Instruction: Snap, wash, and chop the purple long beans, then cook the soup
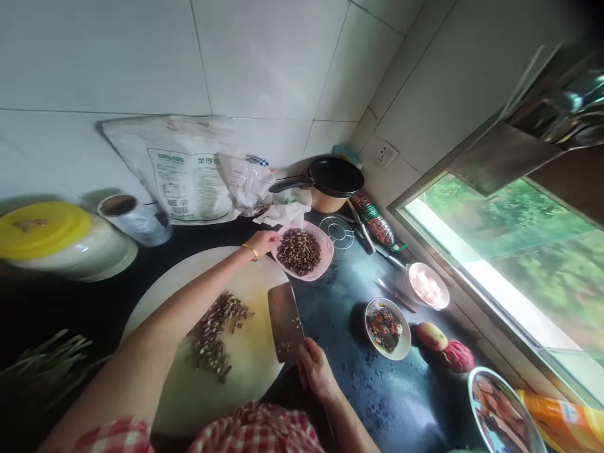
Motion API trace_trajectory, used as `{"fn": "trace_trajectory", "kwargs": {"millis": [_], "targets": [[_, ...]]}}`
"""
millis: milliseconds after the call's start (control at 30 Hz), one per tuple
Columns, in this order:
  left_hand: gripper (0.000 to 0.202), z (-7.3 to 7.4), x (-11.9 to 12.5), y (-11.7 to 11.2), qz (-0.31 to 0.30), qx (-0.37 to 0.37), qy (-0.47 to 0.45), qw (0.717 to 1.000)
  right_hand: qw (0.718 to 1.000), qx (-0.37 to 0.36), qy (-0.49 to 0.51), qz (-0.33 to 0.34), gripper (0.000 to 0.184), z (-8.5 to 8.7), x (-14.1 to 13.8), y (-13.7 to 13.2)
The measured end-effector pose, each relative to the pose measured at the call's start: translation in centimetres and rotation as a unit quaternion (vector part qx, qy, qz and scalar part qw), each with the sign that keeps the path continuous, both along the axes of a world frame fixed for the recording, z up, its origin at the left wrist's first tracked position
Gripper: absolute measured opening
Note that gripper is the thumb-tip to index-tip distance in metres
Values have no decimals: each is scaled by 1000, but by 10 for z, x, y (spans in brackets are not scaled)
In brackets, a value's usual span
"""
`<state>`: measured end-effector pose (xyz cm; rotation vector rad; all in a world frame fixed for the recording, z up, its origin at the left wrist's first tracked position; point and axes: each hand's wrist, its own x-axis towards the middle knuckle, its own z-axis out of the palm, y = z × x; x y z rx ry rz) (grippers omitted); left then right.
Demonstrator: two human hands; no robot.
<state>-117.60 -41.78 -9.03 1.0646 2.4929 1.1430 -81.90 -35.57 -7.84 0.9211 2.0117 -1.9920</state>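
Observation:
My left hand (pixel 265 243), with a gold bracelet at the wrist, reaches across a round white cutting board (pixel 189 270). Its fingers are closed at the left rim of a pink bowl (pixel 326 246), which is full of chopped dark brown pieces (pixel 299 251). In my right hand (pixel 315 370) is the handle of a cleaver (pixel 285 321). The wide blade lies over the board's right edge, with small bits stuck to it. More chopped pieces (pixel 219 330) are spread on the board, partly hidden behind my left forearm.
A black frying pan (pixel 336 176) and a wire rack (pixel 337 231) are at the back. To the right are a bowl of chopped seasonings (pixel 401 346), a bowl of pale food (pixel 441 296), a knife (pixel 394 294) and fruit (pixel 457 357). A yellow-lidded jar (pixel 108 255) stands left.

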Motion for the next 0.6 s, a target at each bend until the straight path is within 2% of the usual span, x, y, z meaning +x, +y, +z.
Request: {"fn": "trace_trajectory", "kwargs": {"millis": [67, 167, 233, 300, 400, 500, 533, 600], "targets": [[28, 3, 9, -26, -32, 20, 2, 999, 1000, -2, 9, 22, 40, -3, -5, 2], [35, -8, 26, -92, -10, 27, 26, 999, 999, -18, 14, 45, 40, -10, -14, 2], [36, -20, 49, -136, 12, 14, 48, 999, 998, -32, 9, 54, 38, -14, -21, 0], [34, -30, 80, -165, 8, -23, 69, 997, 997, -36, 4, 67, 37, -14, -30, -3], [36, -35, 130, -181, -44, -59, 75, 994, 994, -32, -5, 102, 33, -10, -46, -7], [41, -27, 172, -184, -84, -34, 67, 994, 988, -32, -6, 150, 31, -7, -58, -9], [47, -25, 184, -186, -89, -37, 72, 993, 986, -33, -2, 166, 30, -6, -61, -9], [70, -22, 207, -192, -85, -73, 95, 989, 981, -37, 4, 192, 29, -7, -63, -9]]}}
